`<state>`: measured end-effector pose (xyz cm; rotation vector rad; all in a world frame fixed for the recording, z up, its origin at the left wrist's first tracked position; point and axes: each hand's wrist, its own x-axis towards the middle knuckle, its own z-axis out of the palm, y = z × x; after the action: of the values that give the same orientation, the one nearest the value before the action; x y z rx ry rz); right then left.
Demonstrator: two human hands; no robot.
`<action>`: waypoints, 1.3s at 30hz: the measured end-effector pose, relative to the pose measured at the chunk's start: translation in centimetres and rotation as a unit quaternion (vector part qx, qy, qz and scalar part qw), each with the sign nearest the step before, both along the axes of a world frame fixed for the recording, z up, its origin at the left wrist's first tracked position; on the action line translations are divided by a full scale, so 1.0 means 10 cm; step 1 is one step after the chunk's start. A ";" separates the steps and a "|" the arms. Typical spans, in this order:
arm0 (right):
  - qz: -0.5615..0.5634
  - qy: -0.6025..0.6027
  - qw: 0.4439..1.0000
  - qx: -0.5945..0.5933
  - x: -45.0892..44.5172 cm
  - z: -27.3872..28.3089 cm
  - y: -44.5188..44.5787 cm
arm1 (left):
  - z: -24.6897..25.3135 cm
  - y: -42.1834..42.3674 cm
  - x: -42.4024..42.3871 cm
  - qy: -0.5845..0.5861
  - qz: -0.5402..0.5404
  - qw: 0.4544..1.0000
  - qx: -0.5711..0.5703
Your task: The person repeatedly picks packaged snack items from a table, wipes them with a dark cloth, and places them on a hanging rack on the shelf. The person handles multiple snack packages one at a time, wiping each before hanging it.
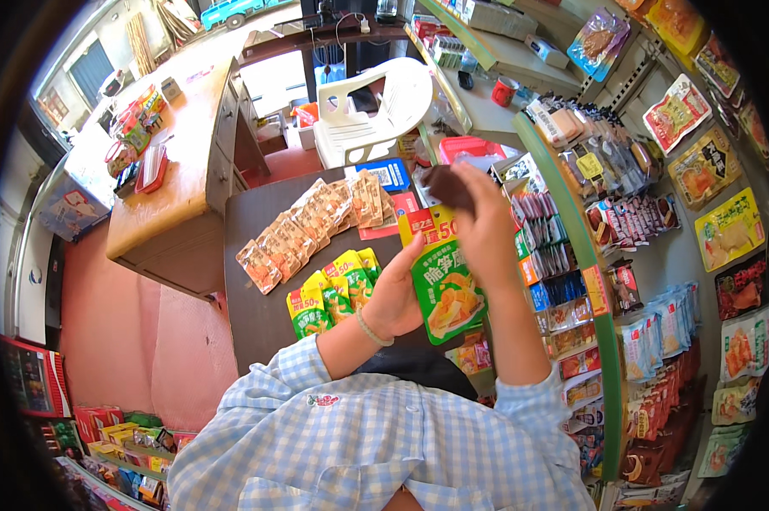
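My left hand [397, 297] is closed on the left edge of a green and yellow snack packet [448, 290], held upright before me. At the packet's top, my right hand [483, 230] grips a dark brown cloth-like item [449, 188]; whether its fingers touch the packet too is hard to tell. Below them, on a dark table [256, 332], several matching green and yellow packets [336, 290] overlap in a fan. Behind these lies a long row of overlapping tan snack packets [308, 223].
A blue card with a printed code [387, 174] lies at the table's far edge. Beyond stands a white plastic chair [378, 108]. To the left is a wooden desk [186, 211]; to the right, a green-edged shelf [592, 255] of packaged snacks, with a red mug [504, 91] further back.
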<state>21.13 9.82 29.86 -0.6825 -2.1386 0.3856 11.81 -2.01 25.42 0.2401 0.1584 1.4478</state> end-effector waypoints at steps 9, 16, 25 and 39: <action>0.013 0.168 0.943 -0.286 0.95 -0.70 0.22 | 0.02 0.03 -0.34 -0.035 0.054 0.998 -0.001; 0.072 0.060 0.972 -0.217 0.65 -0.34 -0.49 | -0.10 0.12 0.12 0.244 0.120 0.961 0.048; 0.138 0.234 0.796 -0.541 0.94 -0.43 -0.37 | 0.03 0.02 -0.22 0.501 0.214 0.837 0.053; 0.127 0.083 0.833 -0.532 0.97 -0.46 -0.20 | -0.29 0.07 -0.18 0.375 0.051 0.924 -0.049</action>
<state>30.82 7.78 25.22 -0.8925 -1.7062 1.7843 9.99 -1.28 22.54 0.7064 0.8756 1.3816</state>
